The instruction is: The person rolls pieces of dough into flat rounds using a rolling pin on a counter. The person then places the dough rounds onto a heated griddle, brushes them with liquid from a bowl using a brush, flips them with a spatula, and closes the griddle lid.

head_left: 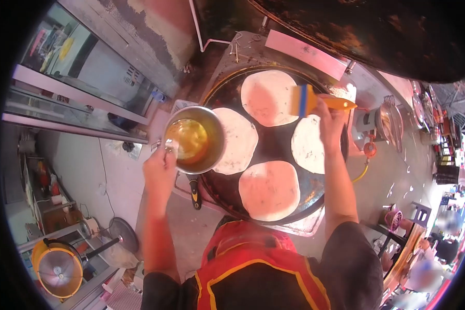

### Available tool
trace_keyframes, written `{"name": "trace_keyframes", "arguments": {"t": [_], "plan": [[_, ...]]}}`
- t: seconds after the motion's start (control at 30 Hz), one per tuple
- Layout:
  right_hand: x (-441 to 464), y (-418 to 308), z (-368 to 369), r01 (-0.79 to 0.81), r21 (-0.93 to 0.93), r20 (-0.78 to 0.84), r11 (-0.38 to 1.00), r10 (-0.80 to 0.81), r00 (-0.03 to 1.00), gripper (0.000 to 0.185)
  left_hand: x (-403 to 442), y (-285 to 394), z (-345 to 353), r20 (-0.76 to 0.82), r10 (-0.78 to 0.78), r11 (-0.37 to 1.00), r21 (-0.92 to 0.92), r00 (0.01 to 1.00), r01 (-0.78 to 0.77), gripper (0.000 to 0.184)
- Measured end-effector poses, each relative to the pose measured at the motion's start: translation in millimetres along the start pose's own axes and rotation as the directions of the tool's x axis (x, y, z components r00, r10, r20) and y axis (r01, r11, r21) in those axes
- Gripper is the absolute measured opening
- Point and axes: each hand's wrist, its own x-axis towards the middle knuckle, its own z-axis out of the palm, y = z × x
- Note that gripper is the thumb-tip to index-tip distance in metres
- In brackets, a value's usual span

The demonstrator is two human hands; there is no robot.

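My left hand grips the rim of a metal bowl with yellow oil in it, held over the left edge of a round black griddle. In my right hand is a pastry brush with an orange handle and a blue band. Its bristles are over the right side of the top flatbread; whether they touch is unclear. Several pale round flatbreads lie on the griddle, among them a left one, a bottom one and a right one, partly behind my right arm.
A large dark lid overhangs the far side. A black-handled tool sticks out at the griddle's lower left. To the right are metal utensils and a gas regulator with a yellow hose. A yellow-rimmed fan stands lower left.
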Motion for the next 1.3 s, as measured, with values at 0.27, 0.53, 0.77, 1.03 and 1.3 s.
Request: {"name": "trace_keyframes", "arguments": {"t": [0.27, 0.53, 0.77, 1.03, 1.3], "plan": [[-90, -24, 115, 0.308, -0.492, 0.441, 0.814, -0.072, 0.895, 0.02, 10, 67, 40, 0.222, 0.179, 0.966, 0.145, 0.958, -0.214, 0.026], [-74, -7, -45, -0.183, 0.191, -0.058, 0.964, 0.197, 0.979, 0.018, 21, 67, 63, 0.259, 0.169, 0.979, 0.064, 0.951, -0.192, 0.027], [2, 113, -165, -0.126, -0.639, -0.162, 0.759, 0.027, 0.986, 0.025, 25, 32, 68, 0.206, 0.203, 0.965, 0.121, 0.957, -0.231, 0.025], [-112, 57, -33, 0.214, -0.75, 0.32, 0.625, 0.061, 0.945, 0.03, 20, 22, 66, 0.188, 0.27, 0.958, 0.048, 0.944, -0.283, 0.025], [-77, 52, -165, -0.017, -0.824, -0.14, 0.567, -0.173, 0.975, 0.015, 8, 22, 59, 0.228, 0.335, 0.93, 0.078, 0.914, -0.36, 0.027]]}}
